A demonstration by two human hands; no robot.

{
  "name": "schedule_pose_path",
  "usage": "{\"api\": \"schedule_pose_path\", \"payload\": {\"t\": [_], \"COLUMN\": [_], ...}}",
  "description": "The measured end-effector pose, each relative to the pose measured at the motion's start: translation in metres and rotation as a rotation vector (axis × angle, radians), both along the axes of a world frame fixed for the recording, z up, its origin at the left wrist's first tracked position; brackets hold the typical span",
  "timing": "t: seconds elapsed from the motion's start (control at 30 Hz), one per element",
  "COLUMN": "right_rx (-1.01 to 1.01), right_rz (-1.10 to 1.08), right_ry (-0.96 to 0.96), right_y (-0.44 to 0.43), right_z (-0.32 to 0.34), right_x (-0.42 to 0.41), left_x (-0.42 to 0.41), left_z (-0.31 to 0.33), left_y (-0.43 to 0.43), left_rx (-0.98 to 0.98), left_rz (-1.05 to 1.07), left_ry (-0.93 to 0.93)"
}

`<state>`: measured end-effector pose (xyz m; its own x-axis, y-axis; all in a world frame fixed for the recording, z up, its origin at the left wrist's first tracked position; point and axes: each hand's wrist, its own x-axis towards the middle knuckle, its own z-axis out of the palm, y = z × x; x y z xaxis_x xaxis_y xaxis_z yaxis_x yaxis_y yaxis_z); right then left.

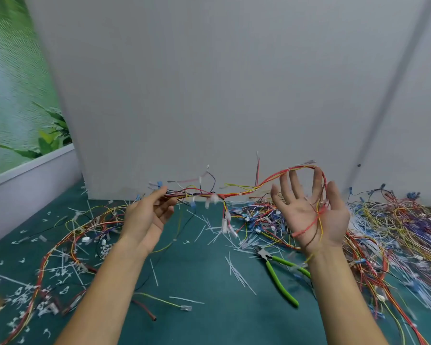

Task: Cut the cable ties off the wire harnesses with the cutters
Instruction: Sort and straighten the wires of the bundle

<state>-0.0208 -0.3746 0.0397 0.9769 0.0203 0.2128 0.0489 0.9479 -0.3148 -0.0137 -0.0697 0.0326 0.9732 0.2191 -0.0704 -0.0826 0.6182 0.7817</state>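
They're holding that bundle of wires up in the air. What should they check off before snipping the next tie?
1. Harness lifted off the mat: ok, it spans both hands.
2. Firm hold on one end: ok, the left hand grips it with curled fingers.
3. Firm hold on the other end: not ok, the wires only drape over the flat, open right hand.
4. Cutters in hand: not ok, they lie on the mat beside the right forearm.
5. A tie left to cut: cannot tell, as the small white bands on the bundle are too blurred.
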Motion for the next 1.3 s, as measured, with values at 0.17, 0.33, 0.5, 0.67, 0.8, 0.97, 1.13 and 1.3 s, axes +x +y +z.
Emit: {"api": "schedule_pose_path", "payload": {"t": [0.17, 0.33, 0.5, 0.67, 0.8, 0.97, 1.13, 1.3], "right_rx": [-0.005, -0.048, -0.179, -0.328, -0.253, -0.295, -0.844, -1.830], "right_rz": [0.010, 0.063, 0.101, 0.197, 0.249, 0.124, -0.249, -0.609], "right_ry": [0.000, 0.013, 0.087, -0.020, -0.204, -0.306, -0.427, -0.426], "right_y": [0.003, 0.007, 0.016, 0.025, 0.031, 0.049, 0.078, 0.092], "right_z": [-0.009, -0.009, -0.001, 0.019, 0.040, 0.089, 0.155, 0.162], "right_x": [0.003, 0.001, -0.004, -0.023, -0.043, -0.051, -0.030, 0.014], "left_x": [-0.003, -0.010, -0.011, -0.007, 0.000, 0.004, -0.026, -0.080], "left_z": [0.003, 0.009, 0.012, 0.006, -0.007, -0.031, -0.040, 0.000], "left_y": [-0.013, -0.018, -0.017, -0.014, -0.010, -0.035, -0.119, -0.205], "left_rx": [-0.117, -0.227, -0.347, -0.227, -0.097, 0.285, 0.505, 0.277], "left_rz": [-0.091, -0.110, -0.074, 0.130, 0.241, 0.225, -0.276, -0.761], "left_ry": [0.033, 0.017, -0.084, -0.112, -0.074, -0.029, 0.007, -0.158]}}
